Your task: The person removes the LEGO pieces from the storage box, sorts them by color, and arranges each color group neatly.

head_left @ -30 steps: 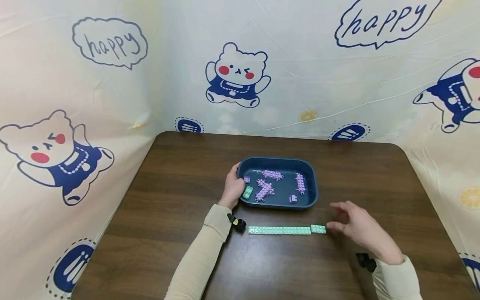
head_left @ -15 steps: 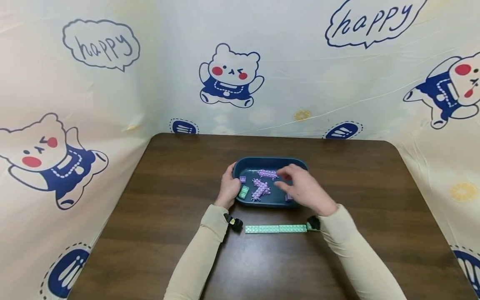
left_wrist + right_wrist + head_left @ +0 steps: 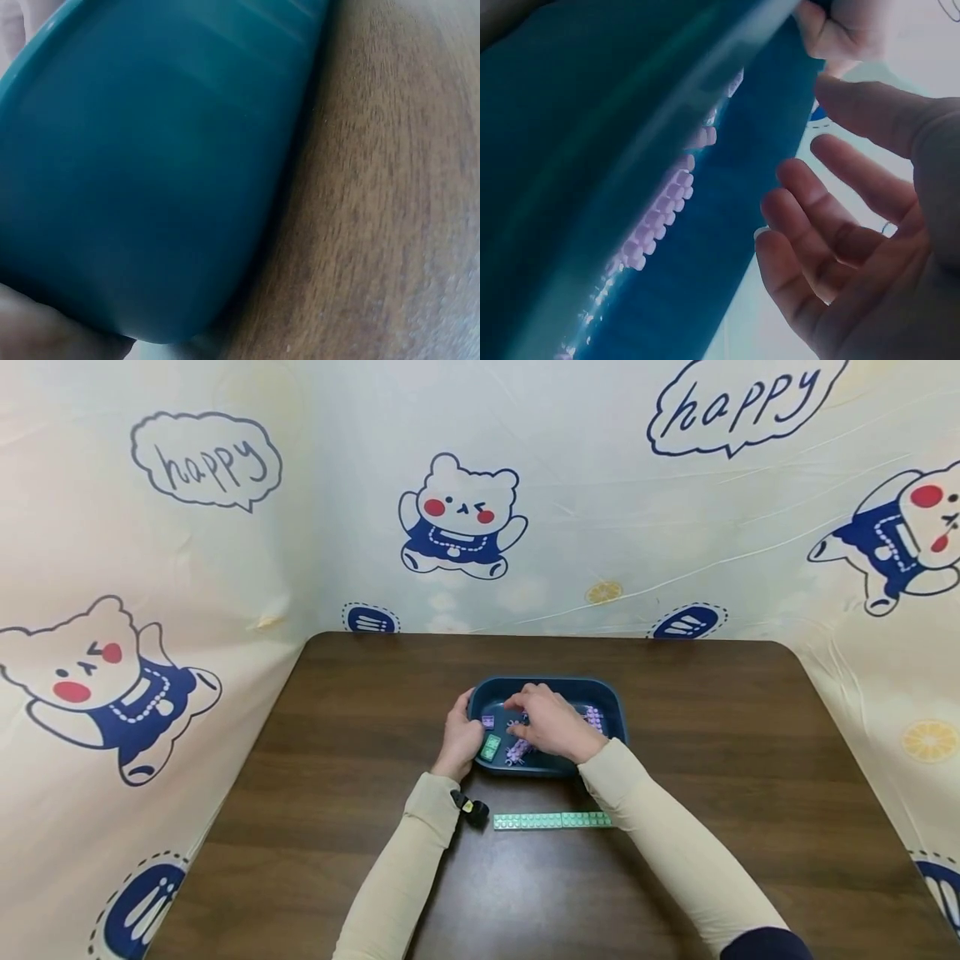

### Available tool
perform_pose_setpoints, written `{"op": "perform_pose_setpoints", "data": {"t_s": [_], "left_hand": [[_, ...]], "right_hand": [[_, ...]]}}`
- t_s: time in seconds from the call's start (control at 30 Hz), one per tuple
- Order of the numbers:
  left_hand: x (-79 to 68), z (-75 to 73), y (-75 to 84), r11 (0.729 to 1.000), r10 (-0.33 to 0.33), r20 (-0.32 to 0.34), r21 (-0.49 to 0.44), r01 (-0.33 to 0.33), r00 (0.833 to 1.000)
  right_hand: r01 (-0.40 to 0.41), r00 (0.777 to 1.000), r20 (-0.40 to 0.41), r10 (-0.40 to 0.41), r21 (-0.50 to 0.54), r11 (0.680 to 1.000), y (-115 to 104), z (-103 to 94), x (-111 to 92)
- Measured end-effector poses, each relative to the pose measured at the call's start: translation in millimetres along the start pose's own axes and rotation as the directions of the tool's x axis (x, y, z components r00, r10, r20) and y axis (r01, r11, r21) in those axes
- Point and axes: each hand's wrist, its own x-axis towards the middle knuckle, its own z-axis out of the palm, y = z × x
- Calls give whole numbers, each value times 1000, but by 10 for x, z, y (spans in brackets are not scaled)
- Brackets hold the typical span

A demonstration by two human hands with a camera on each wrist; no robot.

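My left hand (image 3: pixel 457 739) grips the left end of a dark blue plastic tray (image 3: pixel 607 693), thumb at the rim. Over the middle of the tray is my right hand (image 3: pixel 551 722), its fingers spread and bent a little, with nothing between thumb and fingers in the right wrist view. Beneath and beside it lie purple building-block pieces (image 3: pixel 519 752), partly hidden by the hand. A small purple block (image 3: pixel 488 722) and a green block (image 3: pixel 491 747) lie at the tray's left end. Another purple piece (image 3: pixel 593 718) shows at the right end.
In front of the tray, a straight row of light green studded bricks (image 3: pixel 551 822) lies on the brown wooden table (image 3: pixel 337 827); the right sleeve (image 3: pixel 660 827) covers its right end. A printed cloth (image 3: pixel 585 510) hangs behind the table.
My right hand has moved from beside the right end of the green row into the tray, then further left over the purple pieces. My left hand has kept its grip on the tray.
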Motion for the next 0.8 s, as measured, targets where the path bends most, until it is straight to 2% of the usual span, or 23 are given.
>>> {"op": "perform_pose_setpoints", "data": {"t_s": [0.1,0.33,0.57,0.8], "left_hand": [[1,-2,17,1000,7,1,9,-7,1000],[-19,-6,21,1000,18,-2,9,-18,1000],[-15,-16,-9,1000,-1,4,-7,1,1000],[-9,0,1,999,38,-14,-19,-39,999]], "right_hand": [[14,999,43,-13,-21,1000,-9,35,48],[117,987,121,-103,-114,987,-34,172,109],[161,978,150,-144,-111,981,-14,257,138],[214,968,162,-191,-145,966,-10,330,162]]}}
